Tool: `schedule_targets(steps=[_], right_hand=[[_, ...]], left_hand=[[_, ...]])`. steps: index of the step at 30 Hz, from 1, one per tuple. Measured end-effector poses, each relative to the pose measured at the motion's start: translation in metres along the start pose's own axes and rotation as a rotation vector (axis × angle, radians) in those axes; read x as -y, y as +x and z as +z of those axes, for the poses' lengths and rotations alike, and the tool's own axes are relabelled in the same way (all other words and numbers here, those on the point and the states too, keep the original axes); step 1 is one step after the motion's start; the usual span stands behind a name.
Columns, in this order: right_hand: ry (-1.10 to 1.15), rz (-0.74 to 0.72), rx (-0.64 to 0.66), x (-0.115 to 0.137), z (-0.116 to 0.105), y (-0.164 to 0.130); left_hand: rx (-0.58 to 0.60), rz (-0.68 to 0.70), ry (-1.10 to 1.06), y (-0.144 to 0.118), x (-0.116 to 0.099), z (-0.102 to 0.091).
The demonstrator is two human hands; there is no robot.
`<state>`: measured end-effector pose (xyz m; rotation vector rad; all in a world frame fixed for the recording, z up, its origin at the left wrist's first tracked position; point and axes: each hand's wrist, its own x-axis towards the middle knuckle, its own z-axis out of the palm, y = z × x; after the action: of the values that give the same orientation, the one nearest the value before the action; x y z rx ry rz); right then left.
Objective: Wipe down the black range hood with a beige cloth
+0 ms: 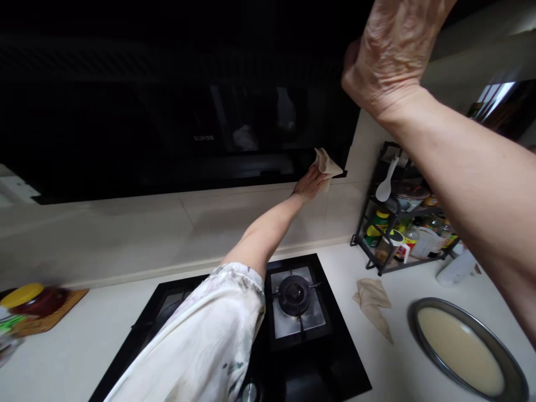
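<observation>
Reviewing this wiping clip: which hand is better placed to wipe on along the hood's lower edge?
The left hand: it presses the cloth against the range hood at its lower right corner. The right hand rests higher on the hood's side, without a cloth.

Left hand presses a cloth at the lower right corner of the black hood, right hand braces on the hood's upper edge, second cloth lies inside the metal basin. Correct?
Not quite. In the head view the second cloth lies on the white counter, left of the metal basin, not inside it. The rest holds: the left hand presses a cloth at the hood lower right corner, and the right hand braces on its upper edge.

Both hands raised, arms outstretched
</observation>
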<state>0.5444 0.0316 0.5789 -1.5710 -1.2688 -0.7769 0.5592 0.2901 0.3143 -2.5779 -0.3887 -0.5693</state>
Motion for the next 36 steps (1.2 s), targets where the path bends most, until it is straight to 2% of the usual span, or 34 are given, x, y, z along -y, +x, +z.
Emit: schedule_targets(steps=[3, 8, 13, 18, 23, 28, 32, 36], right_hand=[[-0.344, -0.246, -0.075, -0.005, 0.001, 0.001], [-0.512, -0.344, -0.050, -0.012, 0.003, 0.003], [-0.446, -0.403, -0.139, -0.018, 0.009, 0.008], [-0.322, -0.479, -0.358, -0.032, 0.022, 0.014], [-0.383, -0.483, -0.529, -0.033, 0.027, 0.008], [-0.372, -0.424, -0.643, -0.031, 0.032, 0.007], [-0.354, -0.412, -0.648, -0.035, 0.033, 0.014], [-0.425, -0.373, -0.601, -0.037, 0.029, 0.016]], left_hand=[[-0.020, -0.029, -0.058, 0.033, -0.025, 0.010], [-0.052, -0.047, -0.089, 0.063, -0.051, 0.019], [-0.041, 0.021, -0.132, 0.065, -0.043, 0.010], [-0.079, 0.071, -0.235, 0.059, -0.034, -0.005], [-0.070, 0.031, -0.381, 0.048, -0.027, -0.011], [-0.024, -0.019, -0.397, 0.027, -0.003, -0.019], [0.023, -0.023, -0.287, -0.011, 0.028, -0.026], [0.018, -0.074, -0.261, -0.066, 0.059, -0.033]])
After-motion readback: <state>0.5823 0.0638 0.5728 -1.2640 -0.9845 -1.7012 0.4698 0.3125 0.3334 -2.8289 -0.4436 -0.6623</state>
